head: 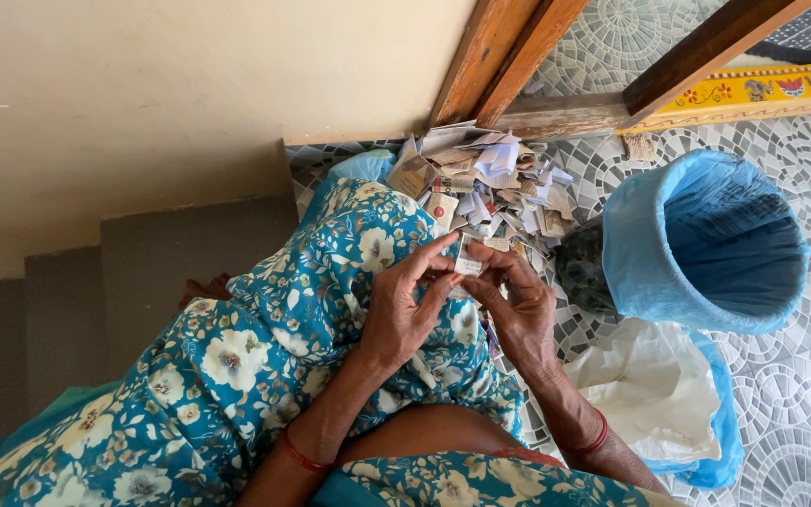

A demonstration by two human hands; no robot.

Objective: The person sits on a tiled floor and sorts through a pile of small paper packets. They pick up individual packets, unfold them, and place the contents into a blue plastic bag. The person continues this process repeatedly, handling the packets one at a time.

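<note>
Centre of frame: left hand (404, 310) and right hand (518, 305) meet over the person's raised knee, both pinching a small whitish scrap of printed paper (468, 260) between thumb and fingertips. Fingers are narrow and curled in, the scrap held taut between the two grips; it sits just above the lap, close to the eyes, likely so that small work on it can be seen. Directly behind it, upper centre, a loose heap of torn paper and card pieces (490, 183) lies on the patterned grey mosaic floor (800, 432), within arm's reach. Right of frame: a round bin lined with a light blue plastic bag (706, 239), mouth open and facing up, near the right hand. Lower right: a crumpled white plastic sack (654, 385) lying beside the forearm. The blue floral cloth of the dress (265, 347) covers the knee, serving as a rest.
</note>
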